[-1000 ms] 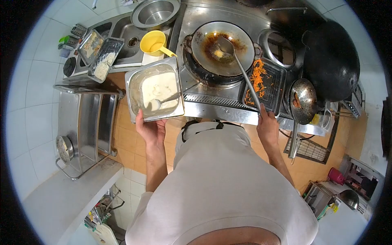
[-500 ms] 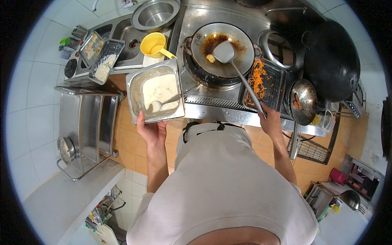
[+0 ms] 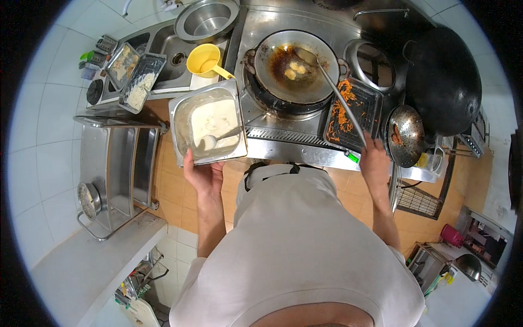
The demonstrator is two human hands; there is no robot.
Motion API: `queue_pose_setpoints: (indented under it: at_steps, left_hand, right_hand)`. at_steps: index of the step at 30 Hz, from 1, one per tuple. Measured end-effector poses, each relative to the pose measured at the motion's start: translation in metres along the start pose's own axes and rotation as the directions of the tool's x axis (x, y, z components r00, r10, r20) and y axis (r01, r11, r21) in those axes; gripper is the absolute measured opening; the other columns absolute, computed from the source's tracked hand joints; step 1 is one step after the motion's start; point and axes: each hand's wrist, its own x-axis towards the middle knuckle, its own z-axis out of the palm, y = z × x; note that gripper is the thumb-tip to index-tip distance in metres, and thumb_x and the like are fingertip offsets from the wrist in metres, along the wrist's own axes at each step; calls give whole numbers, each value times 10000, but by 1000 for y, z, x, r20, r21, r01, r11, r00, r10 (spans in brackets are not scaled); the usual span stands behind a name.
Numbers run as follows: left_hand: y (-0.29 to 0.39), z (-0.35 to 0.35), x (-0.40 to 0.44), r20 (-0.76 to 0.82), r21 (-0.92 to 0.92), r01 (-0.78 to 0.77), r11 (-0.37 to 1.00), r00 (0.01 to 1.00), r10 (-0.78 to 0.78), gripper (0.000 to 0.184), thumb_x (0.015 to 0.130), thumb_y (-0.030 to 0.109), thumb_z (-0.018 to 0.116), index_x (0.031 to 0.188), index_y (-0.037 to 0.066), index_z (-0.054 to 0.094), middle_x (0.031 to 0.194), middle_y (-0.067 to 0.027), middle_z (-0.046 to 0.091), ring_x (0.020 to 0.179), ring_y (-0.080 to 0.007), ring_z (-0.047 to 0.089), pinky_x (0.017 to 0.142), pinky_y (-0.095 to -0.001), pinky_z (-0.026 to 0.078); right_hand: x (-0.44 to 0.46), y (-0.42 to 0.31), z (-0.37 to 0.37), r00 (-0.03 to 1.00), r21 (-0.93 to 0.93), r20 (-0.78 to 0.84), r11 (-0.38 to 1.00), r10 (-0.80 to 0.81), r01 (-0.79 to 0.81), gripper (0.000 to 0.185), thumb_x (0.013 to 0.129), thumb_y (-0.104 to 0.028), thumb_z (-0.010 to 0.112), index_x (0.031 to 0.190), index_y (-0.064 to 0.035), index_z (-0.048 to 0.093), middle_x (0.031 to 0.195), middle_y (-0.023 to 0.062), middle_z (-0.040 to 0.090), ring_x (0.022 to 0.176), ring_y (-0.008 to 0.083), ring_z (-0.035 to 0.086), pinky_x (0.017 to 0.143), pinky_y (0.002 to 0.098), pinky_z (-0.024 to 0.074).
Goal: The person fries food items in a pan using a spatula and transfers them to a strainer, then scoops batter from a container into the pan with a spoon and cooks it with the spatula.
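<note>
My left hand (image 3: 202, 177) grips the near edge of a square metal container (image 3: 177, 131), which holds pale batter (image 3: 218, 115) and a ladle (image 3: 208, 142). In my right hand (image 3: 375, 163) is the long handle of a wok spatula (image 3: 344, 102). Its blade is inside the wok (image 3: 267, 87), towards the far right of the bowl. Several small yellow lumps (image 3: 294, 69) lie in brownish oil at the wok's middle. Just right of the wok, a black tray (image 3: 362, 122) holds orange shreds (image 3: 343, 111).
A yellow dipper (image 3: 204, 59) sits by the sink (image 3: 177, 43), beside a large metal basin (image 3: 204, 19). At right are a perforated strainer (image 3: 406, 136) and a big black wok (image 3: 444, 82). A metal trolley (image 3: 117, 163) stands at left.
The spatula blade has tilted and shifted to the wok's far right, uncovering more yellow lumps. My right hand has moved right. My left hand and the container are nearly unmoved.
</note>
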Motion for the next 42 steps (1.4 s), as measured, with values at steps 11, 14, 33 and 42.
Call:
queue_pose_setpoints:
  at_steps: [11,14,33,42]
  left_hand:
    - [-3,5,0,-12,-14,-11,1000,1000,11,626,889,431,538,1326,-9,448,1241,-175,574,1055,-304,640,802,-432,600]
    - [-4,7,-3,-19,-17,-24,1000,1000,23,627,886,432,539,1326,-7,449,1236,-173,576,1048,-302,643,798,-434,604]
    - [-6,5,-20,-63,-28,-92,995,994,90,602,892,420,530,1323,6,452,1227,-164,585,994,-290,664,712,-396,618]
    - [-7,7,-23,-85,-51,-87,995,993,82,591,900,411,523,1324,6,451,1231,-165,583,1026,-300,651,744,-427,614]
  right_hand:
    - [66,55,-73,958,-380,-94,899,-269,216,502,792,18,565,1252,-176,622,957,82,556,796,262,659,651,376,570]
    - [85,58,-78,957,-432,-28,867,-287,248,500,796,3,561,1258,-180,618,977,75,556,849,249,651,676,358,574]
    - [138,49,-82,923,-508,42,787,-382,349,423,855,-54,523,1249,-186,601,1045,124,570,887,287,676,683,379,593]
    - [150,34,-80,926,-483,59,801,-372,353,396,859,-77,534,1243,-153,592,1068,150,578,806,310,693,628,400,583]
